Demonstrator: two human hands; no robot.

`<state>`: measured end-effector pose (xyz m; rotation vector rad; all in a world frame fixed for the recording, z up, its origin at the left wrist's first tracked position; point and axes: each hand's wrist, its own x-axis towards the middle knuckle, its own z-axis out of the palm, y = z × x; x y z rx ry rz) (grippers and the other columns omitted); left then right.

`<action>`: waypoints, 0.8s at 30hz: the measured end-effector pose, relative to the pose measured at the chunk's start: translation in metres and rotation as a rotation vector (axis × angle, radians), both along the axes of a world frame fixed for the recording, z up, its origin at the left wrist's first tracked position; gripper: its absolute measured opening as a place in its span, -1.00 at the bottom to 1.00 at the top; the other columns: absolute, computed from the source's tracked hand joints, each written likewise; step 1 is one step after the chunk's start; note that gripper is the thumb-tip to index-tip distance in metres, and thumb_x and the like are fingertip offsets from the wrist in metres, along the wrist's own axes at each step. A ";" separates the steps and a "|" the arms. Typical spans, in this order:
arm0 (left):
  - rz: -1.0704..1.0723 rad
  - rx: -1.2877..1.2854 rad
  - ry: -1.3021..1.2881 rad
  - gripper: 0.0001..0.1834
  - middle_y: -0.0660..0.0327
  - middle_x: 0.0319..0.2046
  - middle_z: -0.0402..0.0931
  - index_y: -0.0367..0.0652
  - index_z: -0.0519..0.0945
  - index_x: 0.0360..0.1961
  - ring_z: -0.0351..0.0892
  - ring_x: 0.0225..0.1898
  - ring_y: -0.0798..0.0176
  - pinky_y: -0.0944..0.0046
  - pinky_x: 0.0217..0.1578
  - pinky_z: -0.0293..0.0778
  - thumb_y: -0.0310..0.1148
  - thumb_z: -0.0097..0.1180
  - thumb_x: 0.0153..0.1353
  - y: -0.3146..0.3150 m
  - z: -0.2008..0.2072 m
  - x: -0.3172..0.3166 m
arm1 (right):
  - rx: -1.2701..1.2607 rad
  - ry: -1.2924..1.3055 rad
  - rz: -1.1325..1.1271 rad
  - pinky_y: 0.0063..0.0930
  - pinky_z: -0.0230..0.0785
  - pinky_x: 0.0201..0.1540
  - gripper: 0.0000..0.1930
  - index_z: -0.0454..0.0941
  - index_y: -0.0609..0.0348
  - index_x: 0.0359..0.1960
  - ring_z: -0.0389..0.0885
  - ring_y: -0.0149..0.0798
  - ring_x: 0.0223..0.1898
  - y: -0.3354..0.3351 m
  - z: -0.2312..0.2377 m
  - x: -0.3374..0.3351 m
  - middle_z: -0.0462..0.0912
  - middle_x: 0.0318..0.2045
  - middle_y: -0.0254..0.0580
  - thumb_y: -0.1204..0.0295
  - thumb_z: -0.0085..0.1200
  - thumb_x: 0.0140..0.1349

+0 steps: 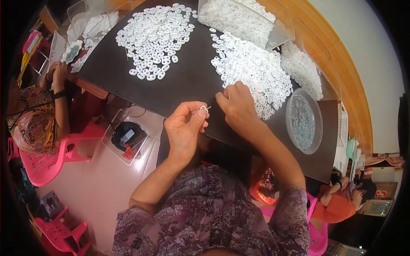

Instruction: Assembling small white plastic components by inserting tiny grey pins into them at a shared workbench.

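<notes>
Since I'm only on the far end of the head feed, I'll use the big white pile on the dark table as my landmark. Just below and left of it, the left hand is pinching a tiny white piece between thumb and finger, and I can see a thin, metallic-looking bit sticking out at that grip. It's too small for me to make out more.

The right hand is right at the near-left edge of the big white pile, fingers curled, back of the hand toward me, so I honestly can't tell if it's got anything in it.

Left of the pile is a second heap, looser, made of white ovals with two holes each. Behind the pile I've got a clear bin loaded with more white stuff, and to its right a round clear tub of small grey-blue bits.

Way off to the pile's left, a person in a patterned top sits on a pink chair; far lower right, there's someone in orange.
</notes>
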<state>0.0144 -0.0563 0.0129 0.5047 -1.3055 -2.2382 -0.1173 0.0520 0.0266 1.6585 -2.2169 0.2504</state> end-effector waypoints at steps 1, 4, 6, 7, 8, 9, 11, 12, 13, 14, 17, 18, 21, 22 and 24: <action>-0.002 -0.001 0.002 -0.85 0.23 -0.46 0.52 -0.33 0.54 -0.25 0.43 -0.53 0.47 0.50 -0.52 0.37 -0.45 0.09 0.21 0.000 0.000 0.000 | -0.001 0.001 0.000 -0.33 0.17 -0.37 -0.81 0.52 0.19 -0.37 0.33 -0.15 -0.38 -0.001 -0.001 0.000 0.36 -0.49 -0.25 0.61 0.05 -0.09; -0.010 -0.001 -0.016 -0.85 0.23 -0.46 0.52 -0.32 0.54 -0.25 0.43 -0.53 0.48 0.50 -0.51 0.36 -0.44 0.09 0.21 -0.001 0.001 0.000 | -0.051 0.013 0.045 -0.28 0.19 -0.36 -0.83 0.50 0.20 -0.40 0.33 -0.11 -0.39 -0.002 -0.005 -0.001 0.36 -0.50 -0.21 0.63 0.04 -0.10; -0.022 0.006 -0.021 -0.84 0.24 -0.46 0.52 -0.32 0.54 -0.24 0.43 -0.53 0.48 0.51 -0.51 0.36 -0.44 0.09 0.22 0.000 0.001 -0.001 | -0.160 -0.149 0.004 -0.38 0.26 -0.35 -0.85 0.52 0.22 -0.36 0.43 -0.21 -0.38 0.003 -0.008 0.000 0.45 -0.47 -0.21 0.63 0.03 0.00; -0.031 0.013 -0.028 -0.83 0.24 -0.46 0.52 -0.32 0.55 -0.23 0.43 -0.53 0.49 0.51 -0.51 0.36 -0.44 0.09 0.22 0.000 0.002 0.000 | -0.160 -0.152 0.007 -0.38 0.26 -0.35 -0.85 0.52 0.22 -0.36 0.43 -0.21 -0.38 0.005 -0.005 0.004 0.45 -0.47 -0.21 0.63 0.03 0.00; -0.028 0.013 -0.032 -0.83 0.24 -0.46 0.52 -0.32 0.55 -0.23 0.43 -0.53 0.49 0.51 -0.51 0.36 -0.44 0.09 0.22 0.001 0.003 0.000 | -0.268 -0.565 -0.079 -0.47 0.28 -0.35 -0.87 0.53 0.23 -0.32 0.47 -0.30 -0.39 0.006 0.002 0.011 0.50 -0.46 -0.23 0.60 0.02 0.07; -0.034 0.027 -0.027 -0.82 0.25 -0.46 0.52 -0.32 0.55 -0.21 0.43 -0.52 0.49 0.52 -0.51 0.36 -0.43 0.09 0.22 0.002 0.005 0.000 | -0.371 -0.979 -0.169 -0.55 0.31 -0.35 -0.88 0.54 0.25 -0.29 0.51 -0.39 -0.39 0.007 0.007 0.014 0.55 -0.44 -0.25 0.57 0.02 0.14; -0.050 0.040 -0.020 -0.81 0.25 -0.46 0.52 -0.32 0.55 -0.19 0.43 -0.52 0.49 0.52 -0.51 0.36 -0.43 0.09 0.22 0.005 0.007 -0.002 | -0.394 -1.175 -0.166 -0.62 0.30 -0.35 -0.87 0.55 0.25 -0.26 0.51 -0.46 -0.38 0.014 0.012 0.012 0.58 -0.43 -0.28 0.52 0.02 0.17; -0.062 0.036 -0.023 -0.80 0.25 -0.46 0.52 -0.32 0.55 -0.18 0.44 -0.52 0.50 0.53 -0.51 0.36 -0.43 0.09 0.22 0.006 0.007 -0.002 | -0.414 -1.371 -0.159 -0.69 0.30 -0.35 -0.84 0.56 0.26 -0.23 0.52 -0.53 -0.38 0.016 0.014 0.012 0.60 -0.41 -0.31 0.48 0.02 0.21; -0.075 0.032 -0.026 -0.80 0.25 -0.45 0.53 -0.32 0.55 -0.16 0.44 -0.52 0.50 0.53 -0.52 0.35 -0.44 0.09 0.22 0.008 0.007 -0.003 | -0.417 -1.372 -0.161 -0.69 0.30 -0.35 -0.84 0.56 0.26 -0.23 0.52 -0.53 -0.38 0.017 0.018 0.014 0.60 -0.41 -0.31 0.48 0.02 0.21; -0.078 0.031 -0.028 -0.80 0.25 -0.45 0.53 -0.32 0.55 -0.16 0.44 -0.52 0.50 0.53 -0.52 0.35 -0.44 0.09 0.22 0.010 0.008 -0.003 | -0.433 -1.408 -0.154 -0.69 0.29 -0.35 -0.84 0.56 0.26 -0.23 0.51 -0.54 -0.39 0.018 0.021 0.016 0.61 -0.43 -0.33 0.47 0.03 0.20; -0.097 -0.006 -0.039 -0.80 0.24 -0.44 0.54 -0.33 0.55 -0.16 0.45 -0.51 0.50 0.54 -0.52 0.35 -0.44 0.08 0.23 0.015 0.010 -0.004 | -0.474 -1.455 -0.153 -0.71 0.27 -0.37 -0.84 0.58 0.25 -0.24 0.50 -0.56 -0.40 0.021 0.025 0.018 0.61 -0.45 -0.35 0.47 0.05 0.19; -0.104 -0.012 -0.052 -0.82 0.28 -0.45 0.53 -0.30 0.55 -0.17 0.44 -0.51 0.53 0.56 -0.52 0.34 -0.47 0.06 0.22 0.017 0.011 -0.004 | -0.494 -1.464 -0.159 -0.72 0.26 -0.37 -0.84 0.58 0.25 -0.24 0.50 -0.57 -0.40 0.022 0.025 0.018 0.62 -0.46 -0.35 0.47 0.05 0.19; -0.103 -0.030 -0.076 -0.84 0.32 -0.45 0.51 -0.27 0.55 -0.17 0.42 -0.50 0.56 0.58 -0.53 0.32 -0.50 0.05 0.22 0.020 0.012 -0.004 | -0.530 -1.489 -0.161 -0.72 0.25 -0.38 -0.85 0.60 0.25 -0.26 0.50 -0.57 -0.41 0.026 0.022 0.017 0.62 -0.47 -0.35 0.47 0.05 0.19; -0.099 -0.037 -0.085 -0.84 0.32 -0.46 0.51 -0.27 0.55 -0.18 0.42 -0.50 0.56 0.58 -0.53 0.32 -0.51 0.06 0.21 0.021 0.012 -0.004 | -0.534 -1.490 -0.161 -0.72 0.25 -0.38 -0.85 0.60 0.25 -0.26 0.50 -0.57 -0.41 0.027 0.022 0.017 0.62 -0.47 -0.35 0.47 0.05 0.19; -0.099 -0.044 -0.090 -0.85 0.32 -0.46 0.51 -0.28 0.55 -0.19 0.41 -0.51 0.56 0.58 -0.54 0.31 -0.52 0.06 0.21 0.023 0.012 -0.005 | -0.542 -1.490 -0.158 -0.72 0.25 -0.38 -0.85 0.60 0.24 -0.25 0.49 -0.57 -0.41 0.029 0.021 0.018 0.62 -0.46 -0.36 0.47 0.05 0.19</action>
